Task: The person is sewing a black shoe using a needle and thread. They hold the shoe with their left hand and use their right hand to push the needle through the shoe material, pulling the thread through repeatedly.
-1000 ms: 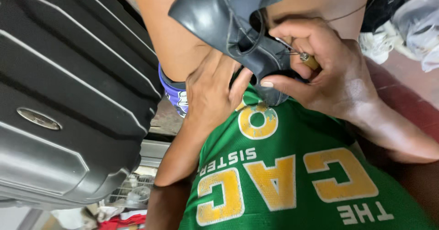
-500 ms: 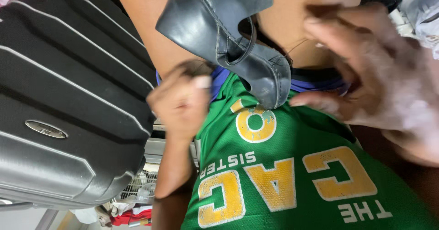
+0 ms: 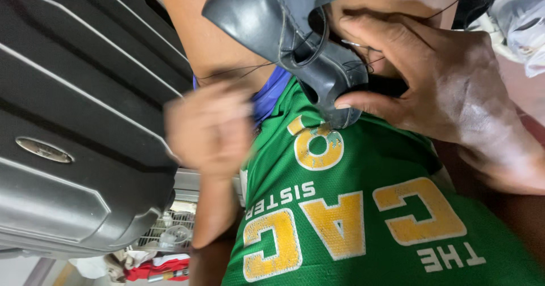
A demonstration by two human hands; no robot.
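Note:
A black leather shoe (image 3: 295, 30) rests against my bare thigh, above my green shirt (image 3: 363, 206). My right hand (image 3: 448, 93) grips it: the thumb presses on its lower end and the fingers curl over the top. A thin metal needle (image 3: 355, 44) shows between those fingers. My left hand (image 3: 210, 127) is blurred, closed into a fist to the left of the shoe and apart from it. A thin dark thread (image 3: 238, 70) runs from the shoe across the thigh toward that fist.
A large black hard-shell suitcase (image 3: 74, 121) fills the left side, close to my left hand. White cloth (image 3: 522, 19) lies at the top right. Below the suitcase are a wire rack (image 3: 164, 235) and red fabric (image 3: 153, 266).
My left hand has left the underside of the shoe and swung out to the left as a fist, drawing the thread. My right hand has stayed on the shoe.

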